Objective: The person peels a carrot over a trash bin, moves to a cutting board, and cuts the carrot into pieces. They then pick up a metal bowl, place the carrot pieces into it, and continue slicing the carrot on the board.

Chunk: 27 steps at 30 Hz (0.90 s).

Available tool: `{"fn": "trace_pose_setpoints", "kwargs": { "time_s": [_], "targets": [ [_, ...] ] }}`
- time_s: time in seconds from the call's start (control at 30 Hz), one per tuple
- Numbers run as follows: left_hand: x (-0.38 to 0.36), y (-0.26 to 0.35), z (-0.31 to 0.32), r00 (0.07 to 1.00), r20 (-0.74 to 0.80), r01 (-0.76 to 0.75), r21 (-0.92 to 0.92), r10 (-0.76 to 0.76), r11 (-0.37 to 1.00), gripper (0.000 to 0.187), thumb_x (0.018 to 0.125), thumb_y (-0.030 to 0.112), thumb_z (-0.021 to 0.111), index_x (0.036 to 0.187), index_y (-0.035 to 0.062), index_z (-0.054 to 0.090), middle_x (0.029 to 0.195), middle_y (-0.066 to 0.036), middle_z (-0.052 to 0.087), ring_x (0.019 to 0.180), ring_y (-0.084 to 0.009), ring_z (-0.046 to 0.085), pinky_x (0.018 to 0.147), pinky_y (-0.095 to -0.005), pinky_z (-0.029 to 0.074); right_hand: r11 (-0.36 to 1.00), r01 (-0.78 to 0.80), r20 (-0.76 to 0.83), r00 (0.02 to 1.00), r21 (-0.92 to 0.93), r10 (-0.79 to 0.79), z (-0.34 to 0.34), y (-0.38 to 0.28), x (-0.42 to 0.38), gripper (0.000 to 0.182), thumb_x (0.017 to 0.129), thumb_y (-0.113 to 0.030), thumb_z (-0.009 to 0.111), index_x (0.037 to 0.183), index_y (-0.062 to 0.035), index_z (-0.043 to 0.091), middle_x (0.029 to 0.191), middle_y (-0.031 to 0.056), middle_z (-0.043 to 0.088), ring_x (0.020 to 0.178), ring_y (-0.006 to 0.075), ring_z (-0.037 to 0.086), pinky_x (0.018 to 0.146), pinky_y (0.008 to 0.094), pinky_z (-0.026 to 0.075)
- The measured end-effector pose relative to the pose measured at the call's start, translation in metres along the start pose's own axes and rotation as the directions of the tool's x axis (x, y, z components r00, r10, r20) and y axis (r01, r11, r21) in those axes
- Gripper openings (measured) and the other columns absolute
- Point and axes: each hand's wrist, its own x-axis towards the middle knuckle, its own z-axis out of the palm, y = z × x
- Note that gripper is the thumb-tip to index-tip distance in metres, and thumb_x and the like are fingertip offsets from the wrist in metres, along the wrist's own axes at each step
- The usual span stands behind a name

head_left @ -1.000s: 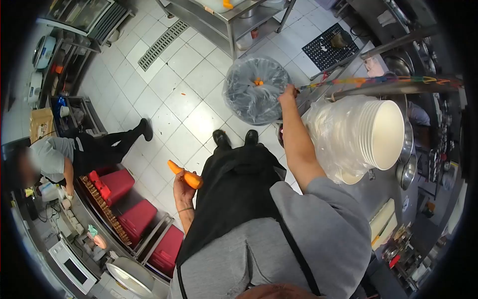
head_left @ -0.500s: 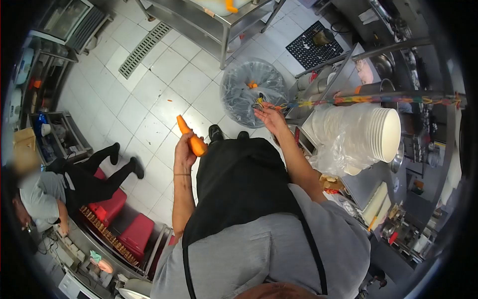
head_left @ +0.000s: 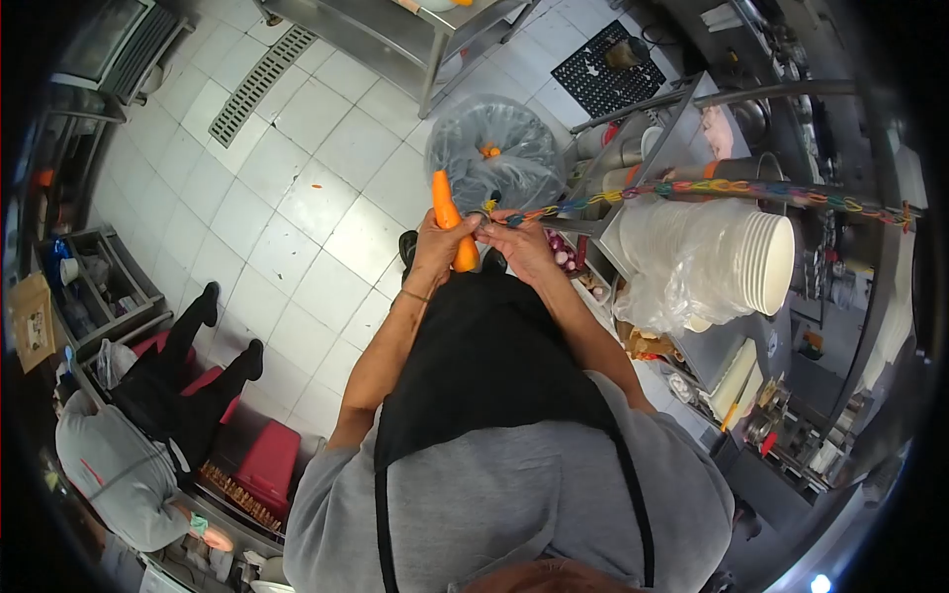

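Note:
My left hand (head_left: 435, 243) is wrapped round a thick orange carrot (head_left: 448, 212), its narrow end pointing away from me and its broad end near my apron. Close against it, my right hand (head_left: 514, 243) pinches a small metal tool (head_left: 480, 214), largely covered by the fingers; its kind cannot be made out. A chain of coloured bands (head_left: 633, 193) runs from this tool to the right. Just beyond both hands stands a bin lined with clear plastic (head_left: 465, 128), with orange scraps (head_left: 489, 151) inside.
Stacked white tubs (head_left: 766, 262) in plastic lie on the right. Purple onions (head_left: 563, 255) sit beside my right wrist. A steel table (head_left: 395, 49) stands ahead, near a black floor mat (head_left: 603, 84). At the left, another person (head_left: 129, 465) is near red bins (head_left: 269, 460).
My left hand has brought the carrot rightward and up to my right hand. The right hand has moved slightly toward it, and its fingers have closed. The other person has leaned over.

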Motion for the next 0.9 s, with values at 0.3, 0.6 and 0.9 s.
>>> {"fn": "trace_pose_setpoints", "kwargs": {
  "time_s": [0.3, 0.6, 0.9],
  "targets": [
    [-0.026, 0.012, 0.020, 0.985, -0.122, 0.129, 0.031, -0.125, 0.991, 0.023, 0.086, 0.002, 0.073, 0.102, 0.0031, 0.057, 0.087, -0.009, 0.065, 0.074, -0.0232, 0.067, 0.068, -0.0411, 0.060, 0.959, -0.161, 0.009, 0.987, 0.235, 0.163, -0.043, -0.008, -0.015, 0.022, 0.100, -0.017, 0.068, 0.113, -0.0025, 0.058, 0.110, 0.0150, 0.064, 0.099, 0.0300, 0.070, 0.095, 0.0466, 0.058],
    [-0.058, -0.005, 0.059, 0.961, 0.010, 0.276, -0.142, -0.277, 0.951, 0.025, 0.090, 0.011, 0.073, 0.108, 0.0025, 0.058, 0.098, -0.012, 0.066, 0.086, -0.0254, 0.067, 0.082, -0.0494, 0.060, 0.662, -0.494, 0.390, 0.866, 0.564, 0.314, -0.073, -0.042, -0.016, 0.026, 0.097, -0.021, 0.070, 0.111, -0.0067, 0.055, 0.113, 0.0194, 0.062, 0.118, 0.0378, 0.059, 0.113, 0.0621, 0.040],
    [-0.072, -0.011, 0.081, 0.982, -0.050, -0.144, 0.429, 0.182, 0.892, 0.042, 0.082, -0.001, 0.079, 0.115, 0.0008, 0.054, 0.091, -0.006, 0.063, 0.077, -0.0173, 0.065, 0.068, -0.0339, 0.057, 0.776, -0.483, 0.196, 0.875, 0.407, 0.442, -0.063, -0.096, -0.019, 0.017, 0.096, -0.014, 0.070, 0.109, -0.0085, 0.060, 0.107, 0.0134, 0.061, 0.110, 0.0307, 0.062, 0.107, 0.0592, 0.044]
  ]
}}
